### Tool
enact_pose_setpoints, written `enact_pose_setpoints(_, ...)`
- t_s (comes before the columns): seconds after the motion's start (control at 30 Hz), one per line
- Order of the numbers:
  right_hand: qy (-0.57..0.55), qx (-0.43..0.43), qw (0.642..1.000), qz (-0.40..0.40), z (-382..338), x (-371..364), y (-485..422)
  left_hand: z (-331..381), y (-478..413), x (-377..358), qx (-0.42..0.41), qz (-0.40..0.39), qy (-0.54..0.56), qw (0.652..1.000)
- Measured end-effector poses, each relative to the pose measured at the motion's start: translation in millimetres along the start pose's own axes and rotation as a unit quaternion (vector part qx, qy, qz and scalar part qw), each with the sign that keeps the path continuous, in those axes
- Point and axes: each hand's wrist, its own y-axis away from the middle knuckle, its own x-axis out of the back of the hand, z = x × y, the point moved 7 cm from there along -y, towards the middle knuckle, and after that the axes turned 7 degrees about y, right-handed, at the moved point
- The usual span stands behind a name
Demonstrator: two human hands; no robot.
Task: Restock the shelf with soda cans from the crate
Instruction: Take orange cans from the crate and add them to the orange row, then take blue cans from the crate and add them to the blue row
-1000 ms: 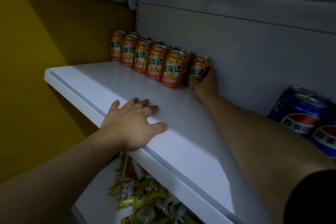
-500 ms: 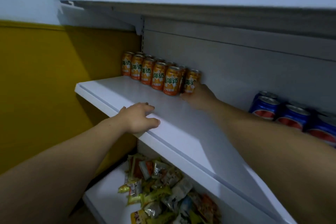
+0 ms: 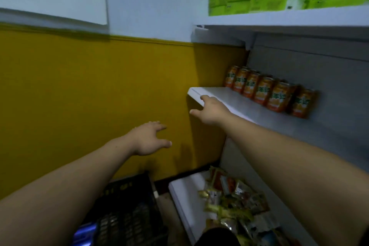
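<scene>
Orange soda cans [image 3: 268, 93] are standing in a tight row along the back of the white shelf [image 3: 239, 104], while the black crate [image 3: 129, 213] is sitting low down, beside the yellow wall [image 3: 79, 96]. The left hand [image 3: 148, 139] is hanging before that wall with fingers [image 3: 159, 126] spread, holding nothing; the right hand [image 3: 212, 111] is hovering at the shelf's front corner, fingers loosely open and empty, well apart from the cans.

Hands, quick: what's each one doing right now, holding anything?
Left hand: open, empty, in front of the yellow wall.
Right hand: open, empty, by the shelf corner.
</scene>
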Motion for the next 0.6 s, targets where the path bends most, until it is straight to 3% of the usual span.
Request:
enact_pose_setpoints(0.27,0.033,0.140,0.982,-0.126,-145,-123,-9,-161,81,-3,0.163,0.015,0.046,0.985)
enact_pose_setpoints(0.6,0.048,0.209,0.922,-0.323,-231,-314,-16,-333,124,-119,0.343,-0.070,0.181,0.919)
